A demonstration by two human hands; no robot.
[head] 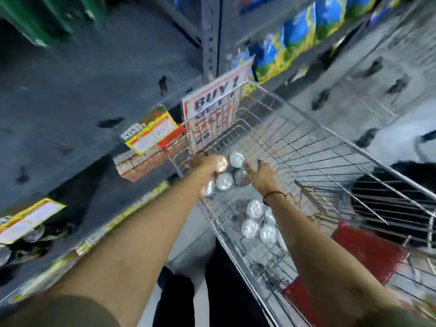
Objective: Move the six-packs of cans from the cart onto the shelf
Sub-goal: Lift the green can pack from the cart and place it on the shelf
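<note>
Shop: shelf (70,95), cart (330,147), promo sign (212,107)

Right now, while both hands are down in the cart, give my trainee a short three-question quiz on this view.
1. True or false: the far six-pack of silver-topped cans sits inside the silver wire cart.
2. How many can packs are in the cart: A one, B two, C four?
3. Which wrist wears the thin dark band?

Key: 1 true. 2 B; the second, nearer pack is untouched. 3 The right hand; the left hand is bare.
</note>
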